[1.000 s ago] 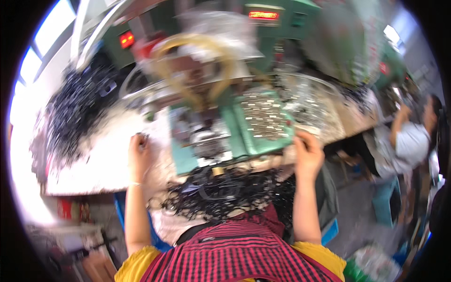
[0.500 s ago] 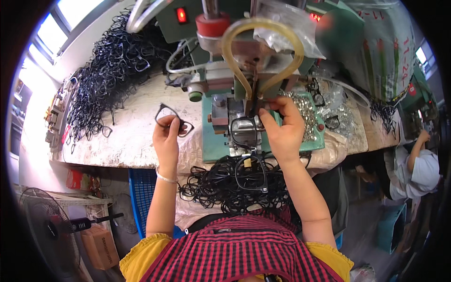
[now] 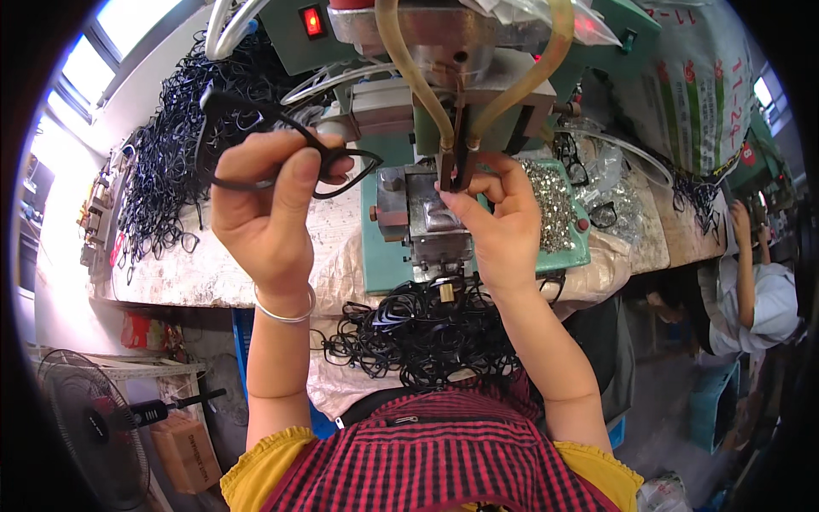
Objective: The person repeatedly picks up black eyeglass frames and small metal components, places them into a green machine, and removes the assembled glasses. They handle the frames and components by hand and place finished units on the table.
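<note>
Your left hand [image 3: 269, 213] raised nearer the camera than half a second ago, pinching black glasses [image 3: 286, 119] over the surface [image 3: 188, 275], within its front edge, right hand [image 3: 505, 226] curled at the machine [image 3: 426, 34], its grip unclear

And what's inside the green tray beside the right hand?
The green tray holds a heap of small, shiny metal pieces. What lies beneath the heap is covered, and the right hand hides part of the tray's left side.
</note>
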Motion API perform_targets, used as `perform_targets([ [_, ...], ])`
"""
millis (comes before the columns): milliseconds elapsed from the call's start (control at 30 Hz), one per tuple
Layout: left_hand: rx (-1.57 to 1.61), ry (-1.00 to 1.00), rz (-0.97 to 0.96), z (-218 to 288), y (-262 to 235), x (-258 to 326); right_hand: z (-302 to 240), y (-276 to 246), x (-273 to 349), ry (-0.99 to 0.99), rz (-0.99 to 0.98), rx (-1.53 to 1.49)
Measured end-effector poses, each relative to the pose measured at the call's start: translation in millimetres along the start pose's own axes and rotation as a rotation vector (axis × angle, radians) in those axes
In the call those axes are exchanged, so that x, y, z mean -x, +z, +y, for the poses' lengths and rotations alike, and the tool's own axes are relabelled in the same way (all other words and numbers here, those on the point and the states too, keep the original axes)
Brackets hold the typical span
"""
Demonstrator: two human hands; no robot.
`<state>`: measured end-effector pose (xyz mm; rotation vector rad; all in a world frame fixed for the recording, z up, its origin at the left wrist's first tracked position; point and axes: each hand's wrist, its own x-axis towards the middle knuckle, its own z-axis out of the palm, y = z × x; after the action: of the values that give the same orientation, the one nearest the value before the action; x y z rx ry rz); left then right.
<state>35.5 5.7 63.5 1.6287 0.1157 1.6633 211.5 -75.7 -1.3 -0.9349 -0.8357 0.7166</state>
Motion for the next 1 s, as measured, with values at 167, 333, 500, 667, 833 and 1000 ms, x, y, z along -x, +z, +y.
perform_targets([
  [167, -0.002, -0.037, -0.008, 1, 0, -2, -1, -2, 1, -0.003, -0.013, 0.000],
  [333, -0.031, -0.059, -0.003, 6, -2, -2, 0, 3, 2, 0.003, 0.005, -0.021],
  [500, -0.031, -0.082, -0.013, 6, 2, -2, -9, 2, 6, 0.039, 0.002, -0.070],
  [667, -0.223, -0.073, -0.230, 19, -3, 27, -27, -30, 17, -0.033, -0.115, 0.404],
  [833, -0.434, 0.180, -0.695, -4, 17, 45, 26, -135, 9, -0.326, 0.195, 1.541],
  [1000, -0.489, 0.172, -0.738, -5, 14, 49, 25, -145, -1, -0.323, 0.229, 1.265],
])
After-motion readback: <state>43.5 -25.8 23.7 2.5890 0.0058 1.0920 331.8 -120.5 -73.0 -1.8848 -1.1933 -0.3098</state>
